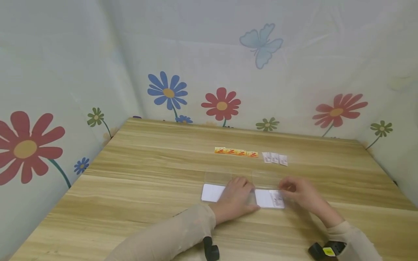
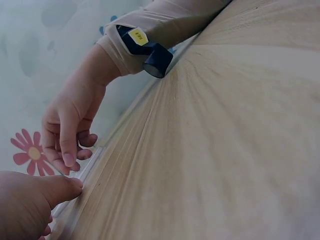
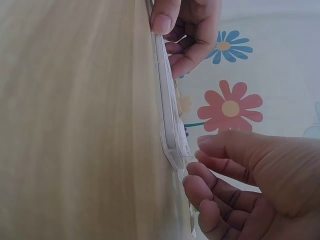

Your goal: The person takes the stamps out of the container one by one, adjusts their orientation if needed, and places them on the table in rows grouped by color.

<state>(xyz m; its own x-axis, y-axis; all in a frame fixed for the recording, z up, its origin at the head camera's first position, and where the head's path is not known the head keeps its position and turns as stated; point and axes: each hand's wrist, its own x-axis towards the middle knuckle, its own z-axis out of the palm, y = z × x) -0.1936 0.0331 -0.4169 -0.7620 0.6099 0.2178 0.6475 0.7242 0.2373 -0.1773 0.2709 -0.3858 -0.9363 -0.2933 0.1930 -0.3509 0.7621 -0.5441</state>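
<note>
Two shallow white cases with clear lids folded back lie side by side. My left hand (image 1: 236, 199) lies between them, thumb at the near edge and fingers at the far edge, gripping the left end of the right case (image 1: 262, 198). It partly covers the left case (image 1: 212, 193). Inside the right case, at its right end, is a small whitish printed packet (image 1: 277, 198). My right hand (image 1: 302, 194) is beside that end, fingers loosely bent; in the right wrist view its thumb (image 3: 220, 145) and fingertips are close to the packet, with nothing held between them.
Farther back on the wooden table (image 1: 147, 166) lie a row of several yellow-and-red packets (image 1: 236, 152) and three whitish packets (image 1: 274, 158). Clear lids (image 1: 266, 178) spread behind the cases. A flower-printed cloth (image 1: 196, 54) encloses the table's back and sides.
</note>
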